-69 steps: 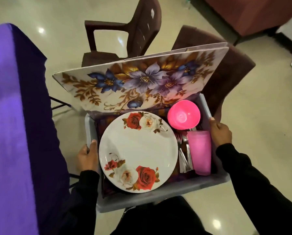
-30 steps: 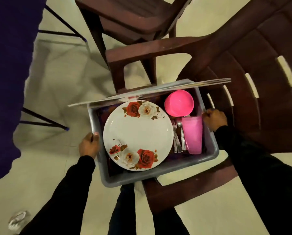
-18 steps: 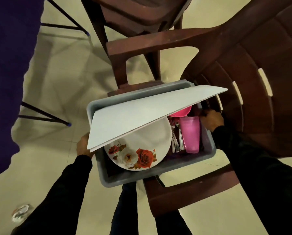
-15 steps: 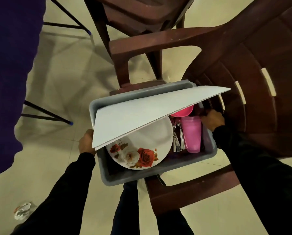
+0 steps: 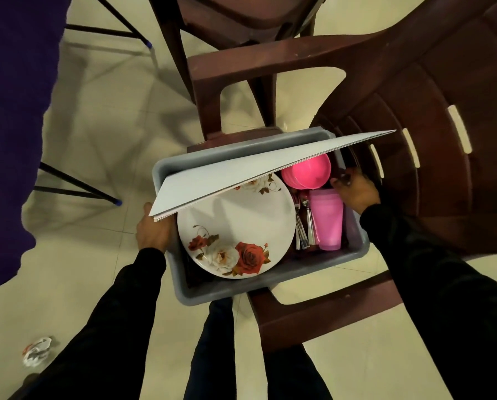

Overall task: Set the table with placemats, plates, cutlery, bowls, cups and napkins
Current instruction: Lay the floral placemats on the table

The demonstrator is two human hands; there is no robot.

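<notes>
1. At the far left hung a purple tablecloth, with thin black table legs showing below it on the pale tiled floor.
2. A crumpled scrap of wrapper lay on the floor near the lower left corner.
3. The left hand, in a black sleeve, gripped the left rim of a grey tub; its thumb lay up along the rim and the fingers were out of sight below the edge.
4. A stack of placemats, pale undersides up, leaned tilted across the far half of the tub, its lower left corner just beside the left thumb and its right end jutting past the tub's right wall.
5. Inside the tub a white plate with red and white roses lay partly under the placemats.
6. To the right of the plate lay a bundle of steel cutlery, then a pink cup lying on its side, with a pink bowl beyond it, half hidden by the placemats.
7. The right hand curled over the tub's right rim near the bowl and cup, holding the tub.
8. The tub sat over the seat of a brown plastic chair, with a second chair behind it.
</notes>
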